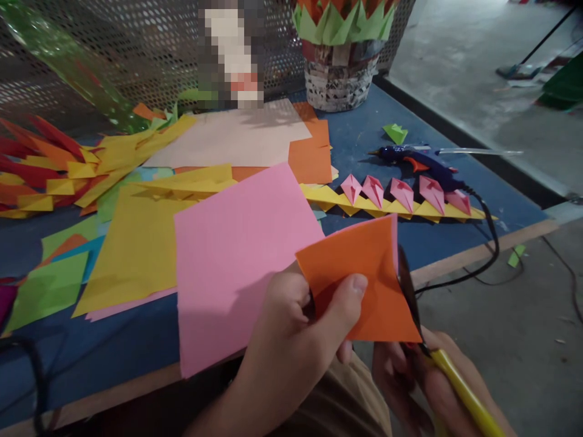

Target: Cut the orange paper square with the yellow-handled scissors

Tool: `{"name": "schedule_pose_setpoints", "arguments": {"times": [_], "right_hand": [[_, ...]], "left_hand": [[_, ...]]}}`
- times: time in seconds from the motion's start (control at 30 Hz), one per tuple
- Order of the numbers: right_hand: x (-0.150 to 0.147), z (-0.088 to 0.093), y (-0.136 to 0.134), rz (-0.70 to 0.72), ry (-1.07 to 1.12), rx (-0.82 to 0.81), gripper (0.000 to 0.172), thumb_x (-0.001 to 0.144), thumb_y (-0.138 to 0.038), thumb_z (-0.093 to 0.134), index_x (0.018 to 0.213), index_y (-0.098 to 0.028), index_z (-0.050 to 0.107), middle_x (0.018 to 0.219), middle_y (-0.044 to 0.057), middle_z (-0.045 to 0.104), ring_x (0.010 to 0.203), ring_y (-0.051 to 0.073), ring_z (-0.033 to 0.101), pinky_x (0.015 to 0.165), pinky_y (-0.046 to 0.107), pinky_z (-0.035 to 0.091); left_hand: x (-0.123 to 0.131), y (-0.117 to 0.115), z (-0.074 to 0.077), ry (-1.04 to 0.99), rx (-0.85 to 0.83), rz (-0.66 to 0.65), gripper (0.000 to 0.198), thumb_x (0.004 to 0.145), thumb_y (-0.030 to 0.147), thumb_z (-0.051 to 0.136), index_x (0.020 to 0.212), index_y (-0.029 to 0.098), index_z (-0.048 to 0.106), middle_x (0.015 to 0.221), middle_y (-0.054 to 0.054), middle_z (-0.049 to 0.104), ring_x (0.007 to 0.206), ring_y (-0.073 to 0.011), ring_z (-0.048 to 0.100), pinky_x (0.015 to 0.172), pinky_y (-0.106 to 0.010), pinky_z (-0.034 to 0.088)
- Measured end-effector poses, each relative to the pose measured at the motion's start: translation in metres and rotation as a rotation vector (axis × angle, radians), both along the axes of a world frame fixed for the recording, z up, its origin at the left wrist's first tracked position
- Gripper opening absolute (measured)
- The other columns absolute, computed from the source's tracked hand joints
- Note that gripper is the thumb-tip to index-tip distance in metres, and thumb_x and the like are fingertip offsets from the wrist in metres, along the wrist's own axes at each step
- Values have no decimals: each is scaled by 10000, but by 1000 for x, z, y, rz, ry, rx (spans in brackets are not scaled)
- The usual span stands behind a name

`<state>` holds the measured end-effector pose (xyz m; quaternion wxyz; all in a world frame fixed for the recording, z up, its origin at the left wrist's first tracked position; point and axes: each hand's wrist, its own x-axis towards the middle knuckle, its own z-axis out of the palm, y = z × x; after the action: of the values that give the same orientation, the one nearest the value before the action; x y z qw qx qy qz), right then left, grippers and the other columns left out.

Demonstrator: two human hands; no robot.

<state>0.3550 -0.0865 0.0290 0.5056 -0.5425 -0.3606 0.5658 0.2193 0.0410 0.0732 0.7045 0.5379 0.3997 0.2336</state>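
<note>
My left hand [291, 340] pinches a small orange paper square [364, 276] backed by pink, thumb on its front, held over the table's near edge. My right hand [428, 382] grips yellow-handled scissors [449, 376], whose dark blades run up along the orange square's right edge. A large pink paper sheet [237, 255] lies just left of the held piece, hanging over the table edge.
Blue table [455, 237] carries yellow sheets [136, 249], green and orange scraps, a chain of folded yellow and pink pieces [401, 197], and a blue glue gun [423, 161] with a black cord. A woven paper basket [341, 73] stands at the back by a mesh wall. Concrete floor lies to the right.
</note>
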Motion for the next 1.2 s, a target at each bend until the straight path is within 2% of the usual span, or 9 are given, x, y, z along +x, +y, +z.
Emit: {"name": "schedule_pose_setpoints", "arguments": {"times": [0.13, 0.3, 0.57, 0.7, 0.8, 0.9, 1.0, 1.13, 1.2], "right_hand": [[1, -12, -4, -24, 120, 8, 573, 985, -802, 530, 890, -239, 485, 605, -56, 384, 447, 71, 255, 419, 281, 161], [5, -14, -4, 41, 196, -11, 531, 1013, -763, 501, 893, -248, 449, 611, -51, 410, 433, 71, 271, 391, 255, 197], [18, -34, -7, 197, 309, 43, 524, 1059, -763, 381, 895, -266, 394, 597, -39, 485, 414, 93, 352, 370, 244, 249], [16, -22, -9, 129, 231, 5, 495, 1104, -701, 360, 886, -258, 396, 584, -58, 433, 430, 77, 328, 393, 236, 223], [15, -14, -7, 152, 193, -42, 551, 1102, -729, 353, 842, -248, 419, 584, -56, 397, 444, 75, 340, 401, 239, 225], [14, -14, -6, 196, 208, -11, 573, 1088, -746, 373, 811, -246, 418, 590, -43, 426, 445, 76, 356, 394, 241, 204], [12, -15, -5, 107, 156, -44, 540, 1082, -722, 408, 827, -247, 438, 569, -42, 445, 433, 71, 306, 406, 254, 158], [10, -12, -4, 134, 123, -70, 561, 1072, -733, 414, 801, -244, 453, 548, -23, 473, 425, 79, 322, 401, 259, 191], [10, -11, -6, 95, 84, -65, 552, 1069, -723, 440, 816, -236, 497, 554, -24, 449, 441, 86, 321, 416, 266, 208]], "left_hand": [[0, -1, -2, -45, -48, -52, 386, 1058, 408, 653, 742, 197, 587, 482, 54, 511, 442, -74, 469, 451, -171, 392], [0, -2, -5, -55, -58, -73, 501, 1067, 421, 653, 639, 203, 509, 488, 51, 495, 464, -66, 483, 473, -155, 417], [-1, -3, -5, -67, -82, -72, 336, 1062, 407, 663, 807, 198, 594, 495, 68, 506, 450, -70, 481, 457, -156, 392], [0, -2, -5, -51, -80, -77, 361, 1061, 414, 663, 783, 198, 579, 491, 67, 503, 455, -66, 470, 464, -149, 390], [0, -1, -4, -50, -76, -78, 351, 1064, 407, 657, 793, 197, 583, 497, 68, 506, 457, -64, 464, 471, -148, 392], [0, 0, -4, -34, -72, -62, 370, 1063, 411, 656, 772, 197, 572, 498, 65, 502, 458, -66, 467, 475, -155, 392], [0, -1, -5, -30, -83, -55, 392, 1058, 429, 659, 756, 198, 563, 492, 66, 493, 450, -65, 452, 463, -160, 373], [0, 0, -6, -40, -90, -51, 368, 1058, 420, 658, 778, 200, 566, 494, 71, 487, 450, -64, 452, 465, -159, 364], [0, 0, -7, -41, -90, -63, 364, 1060, 427, 654, 786, 202, 572, 495, 69, 489, 455, -69, 463, 473, -163, 376]]}}
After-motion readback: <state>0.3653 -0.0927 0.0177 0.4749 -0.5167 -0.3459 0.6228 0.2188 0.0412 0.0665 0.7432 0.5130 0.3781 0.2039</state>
